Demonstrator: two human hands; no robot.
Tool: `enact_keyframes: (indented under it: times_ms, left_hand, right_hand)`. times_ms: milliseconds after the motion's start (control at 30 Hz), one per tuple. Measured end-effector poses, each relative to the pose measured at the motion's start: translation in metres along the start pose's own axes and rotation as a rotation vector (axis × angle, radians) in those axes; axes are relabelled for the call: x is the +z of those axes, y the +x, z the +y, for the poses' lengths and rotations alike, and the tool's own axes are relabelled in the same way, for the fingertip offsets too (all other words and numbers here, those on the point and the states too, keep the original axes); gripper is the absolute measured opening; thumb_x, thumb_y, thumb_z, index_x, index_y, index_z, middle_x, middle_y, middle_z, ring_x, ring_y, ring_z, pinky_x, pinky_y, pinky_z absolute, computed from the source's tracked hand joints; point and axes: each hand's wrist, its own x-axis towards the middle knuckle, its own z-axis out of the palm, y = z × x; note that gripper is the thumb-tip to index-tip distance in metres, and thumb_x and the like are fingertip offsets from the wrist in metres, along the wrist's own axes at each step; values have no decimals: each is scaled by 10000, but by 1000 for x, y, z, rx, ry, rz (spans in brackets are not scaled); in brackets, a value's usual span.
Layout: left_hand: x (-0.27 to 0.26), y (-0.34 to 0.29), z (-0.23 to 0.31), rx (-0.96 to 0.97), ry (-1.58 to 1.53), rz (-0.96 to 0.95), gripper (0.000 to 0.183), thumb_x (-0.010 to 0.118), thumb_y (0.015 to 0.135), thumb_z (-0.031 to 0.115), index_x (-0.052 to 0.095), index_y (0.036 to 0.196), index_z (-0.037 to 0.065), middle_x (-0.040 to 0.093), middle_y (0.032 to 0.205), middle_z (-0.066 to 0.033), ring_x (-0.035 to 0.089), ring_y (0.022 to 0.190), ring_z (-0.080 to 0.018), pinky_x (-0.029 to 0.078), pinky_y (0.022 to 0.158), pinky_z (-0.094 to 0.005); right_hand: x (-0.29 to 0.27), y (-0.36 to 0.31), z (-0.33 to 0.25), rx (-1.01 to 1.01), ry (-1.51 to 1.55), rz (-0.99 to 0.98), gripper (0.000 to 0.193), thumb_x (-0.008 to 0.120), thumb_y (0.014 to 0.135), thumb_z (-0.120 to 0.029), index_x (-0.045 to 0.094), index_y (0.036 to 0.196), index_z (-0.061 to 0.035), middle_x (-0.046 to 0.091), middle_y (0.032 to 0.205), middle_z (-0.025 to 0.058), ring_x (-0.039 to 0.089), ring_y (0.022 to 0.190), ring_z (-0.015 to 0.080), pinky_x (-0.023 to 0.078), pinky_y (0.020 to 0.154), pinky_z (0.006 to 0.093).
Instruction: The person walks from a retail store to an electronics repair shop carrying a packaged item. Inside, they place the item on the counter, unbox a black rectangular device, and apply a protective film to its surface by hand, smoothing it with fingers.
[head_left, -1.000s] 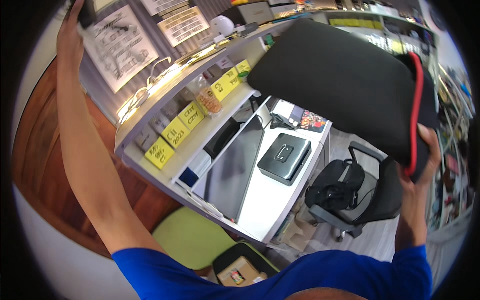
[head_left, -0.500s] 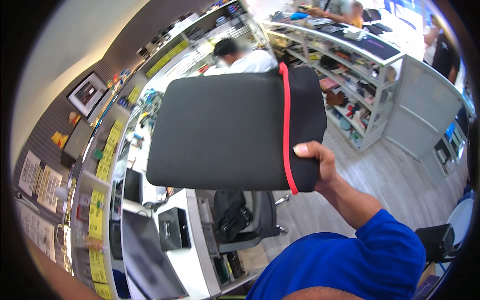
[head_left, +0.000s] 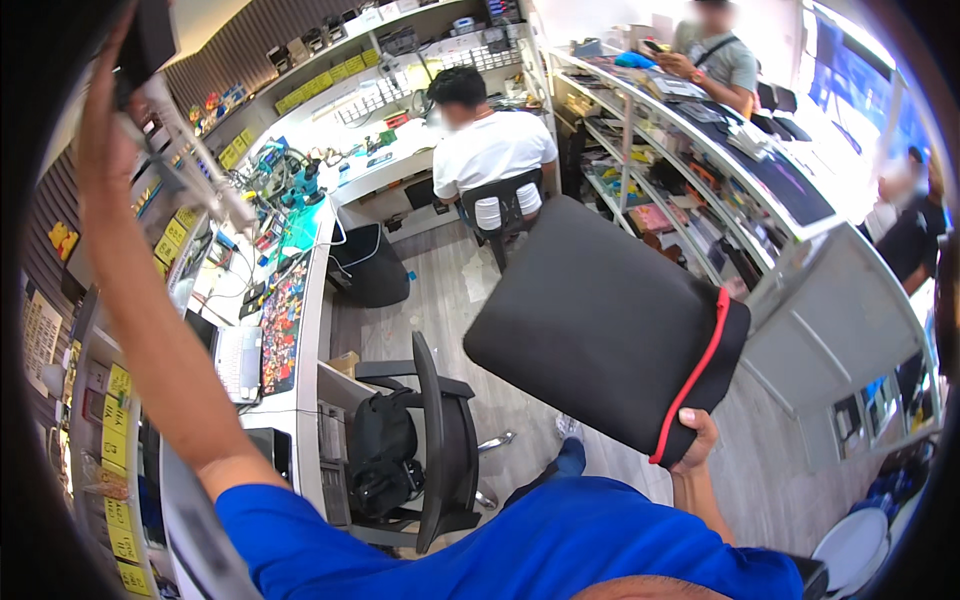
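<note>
My right hand [head_left: 696, 440] grips the corner of a black laptop sleeve [head_left: 590, 320] at its red-trimmed end, thumb on top. The sleeve is held flat and tilted out over the floor. Up at the far left, my raised left hand [head_left: 108, 150] is smeared and partly lost at the picture's dark rim. Near its fingers is a dark object [head_left: 148, 40], and beside it a blurred pale jointed arm [head_left: 185, 170]. Whether the left hand holds either one, I cannot make out.
A white workbench [head_left: 225, 290] on the left bears an open laptop [head_left: 238, 362], cables and tools. By it stands an office chair [head_left: 440, 450] with a black bag. A person in white [head_left: 495, 145] sits ahead; a glass display counter [head_left: 680, 150] and grey gate [head_left: 840, 320] are at right.
The sleeve has moved right and down in the view and turned, still in my right hand. My left arm has risen to the upper left. More of the seated person shows.
</note>
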Motion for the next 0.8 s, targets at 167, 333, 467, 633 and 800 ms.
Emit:
enact_keyframes:
  times_ms: [167,333,467,633,800]
  left_hand:
    - [101,-52,-101,-182,-255,-41,541,661,947,400,585,1323,18,669,1105,-12,604,988,-50,483,780,-206]
    - [147,-93,-186,-285,-52,-110,542,699,932,361,588,1276,-42,662,1190,-89,614,1094,-157,424,1033,-299]
    - [185,-129,-232,-516,-27,-192,443,707,929,336,617,1218,13,658,1158,-46,590,1079,-115,416,994,-257]
    - [183,-202,-314,-798,-55,-136,447,713,924,220,598,1316,38,653,1150,-11,580,1009,-99,434,949,-254]
    - [166,-262,-332,-1030,234,22,427,688,933,266,607,1266,11,633,1087,-6,543,985,-100,421,920,-259]
  right_hand:
    - [-1,82,-29,-108,-124,0,663,574,730,-180,474,1342,54,601,1252,174,623,1114,328,516,990,442]
    - [-35,165,-30,124,-86,6,566,581,732,-161,531,1255,49,638,1122,155,661,989,301,559,889,425]
    - [-10,237,-2,178,-77,65,517,608,723,-170,560,1187,51,662,1024,158,684,877,281,583,791,401]
    - [-41,349,28,423,-122,-37,477,618,715,-166,580,1140,46,671,981,143,678,841,260,578,779,377]
    - [17,462,41,429,-209,-56,416,624,662,-141,618,1036,42,679,940,140,686,786,265,587,717,361]
